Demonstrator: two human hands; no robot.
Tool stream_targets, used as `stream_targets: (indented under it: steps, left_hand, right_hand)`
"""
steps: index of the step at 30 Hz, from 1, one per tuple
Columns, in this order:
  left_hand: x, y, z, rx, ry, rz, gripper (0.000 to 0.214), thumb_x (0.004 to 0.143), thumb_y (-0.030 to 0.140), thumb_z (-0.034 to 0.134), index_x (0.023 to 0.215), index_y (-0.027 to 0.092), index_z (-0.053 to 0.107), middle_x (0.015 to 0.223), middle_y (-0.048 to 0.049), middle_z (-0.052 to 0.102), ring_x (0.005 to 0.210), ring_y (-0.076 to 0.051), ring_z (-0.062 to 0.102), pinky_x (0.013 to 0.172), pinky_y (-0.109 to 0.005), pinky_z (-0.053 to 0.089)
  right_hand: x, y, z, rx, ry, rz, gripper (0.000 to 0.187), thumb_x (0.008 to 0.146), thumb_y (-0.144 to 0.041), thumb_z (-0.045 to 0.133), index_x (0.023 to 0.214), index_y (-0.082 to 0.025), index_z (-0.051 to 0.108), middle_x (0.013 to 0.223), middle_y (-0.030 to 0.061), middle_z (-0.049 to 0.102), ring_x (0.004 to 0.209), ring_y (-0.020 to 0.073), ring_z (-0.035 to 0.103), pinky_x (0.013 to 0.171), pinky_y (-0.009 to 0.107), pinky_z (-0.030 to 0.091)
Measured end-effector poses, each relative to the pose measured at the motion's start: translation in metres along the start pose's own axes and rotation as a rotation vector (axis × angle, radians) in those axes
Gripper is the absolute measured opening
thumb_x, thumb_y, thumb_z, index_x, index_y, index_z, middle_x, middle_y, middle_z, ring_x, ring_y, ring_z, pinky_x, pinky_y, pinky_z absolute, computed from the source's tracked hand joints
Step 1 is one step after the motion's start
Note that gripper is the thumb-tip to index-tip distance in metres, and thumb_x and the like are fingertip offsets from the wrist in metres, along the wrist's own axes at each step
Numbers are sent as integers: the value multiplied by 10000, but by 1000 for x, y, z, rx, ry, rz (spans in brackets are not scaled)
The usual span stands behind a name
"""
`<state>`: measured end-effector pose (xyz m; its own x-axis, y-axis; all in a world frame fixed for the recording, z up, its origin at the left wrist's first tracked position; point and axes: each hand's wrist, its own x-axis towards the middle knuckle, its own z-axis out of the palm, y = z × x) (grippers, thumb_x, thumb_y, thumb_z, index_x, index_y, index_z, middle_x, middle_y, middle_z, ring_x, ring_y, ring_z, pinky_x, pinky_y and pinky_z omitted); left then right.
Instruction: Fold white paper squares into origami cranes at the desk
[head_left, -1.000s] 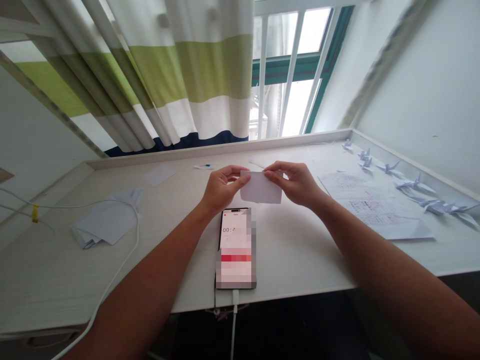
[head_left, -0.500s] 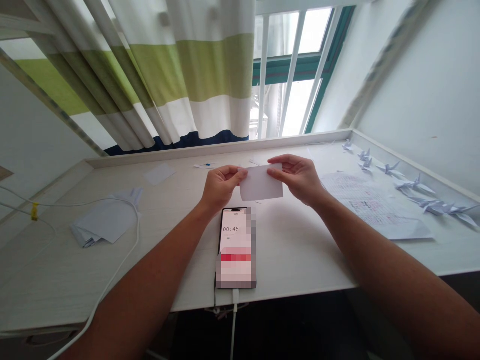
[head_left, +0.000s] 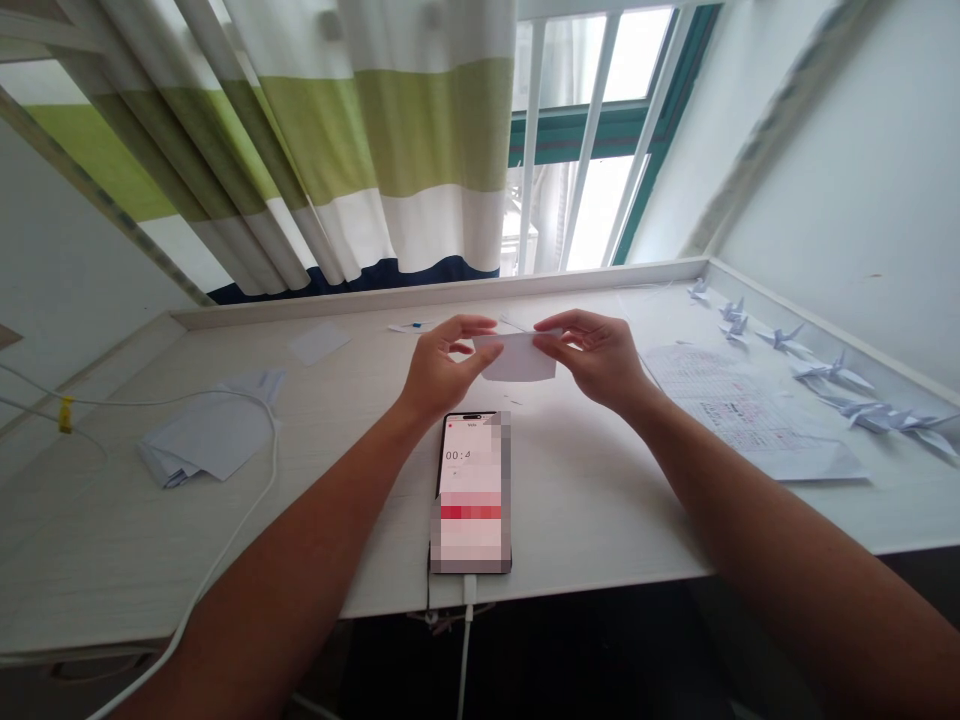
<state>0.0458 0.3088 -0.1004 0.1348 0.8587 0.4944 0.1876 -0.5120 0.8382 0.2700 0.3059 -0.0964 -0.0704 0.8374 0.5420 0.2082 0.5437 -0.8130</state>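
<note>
A small white sheet of paper (head_left: 519, 360) is held up above the desk between my two hands, tilted so that it looks shorter from top to bottom. My left hand (head_left: 448, 362) has its thumb on the paper's left part, with the index finger stretched along behind the upper edge. At the upper right corner my right hand (head_left: 596, 358) pinches the paper between thumb and fingers. Just below, a phone (head_left: 471, 495) showing a timer lies on the desk, plugged into a white cable.
Several folded paper cranes (head_left: 832, 372) line the desk's right edge beside a printed sheet (head_left: 739, 410). A stack of white papers (head_left: 210, 435) and a single sheet (head_left: 319, 343) lie on the left, with a white cable (head_left: 274, 450) looping past. Behind hangs a curtain (head_left: 315, 150).
The paper has tipped, so less of its face shows. My left hand's index finger has straightened and its grip has loosened; my right hand stays almost in place.
</note>
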Motion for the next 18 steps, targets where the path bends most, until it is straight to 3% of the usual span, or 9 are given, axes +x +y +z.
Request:
stream_targets:
  steps: [3,6,18]
  left_hand:
    - [-4,6,1,68,-12,59,243,863,380,825,1083,277,828,1088,-63,825,1066,-246,738,900,-368,538]
    - [-7,6,3,54,-16,76,179,874,378,818,1019,279,856,1038,-57,829,969,-232,733,851,-361,546]
    - [-3,6,1,110,-26,26,127,870,354,808,909,244,858,915,-50,828,864,-234,727,803,-351,540]
  right_hand:
    - [-3,-2,3,-23,-37,-15,146,860,-390,833,941,-268,828,930,31,801,898,227,731,860,470,627]
    - [-5,-3,5,-16,-53,-19,138,865,-381,832,938,-264,824,926,33,799,901,229,731,863,472,623]
    - [-5,-6,6,-61,-73,-14,124,875,-382,809,894,-259,813,868,31,786,841,228,713,837,471,610]
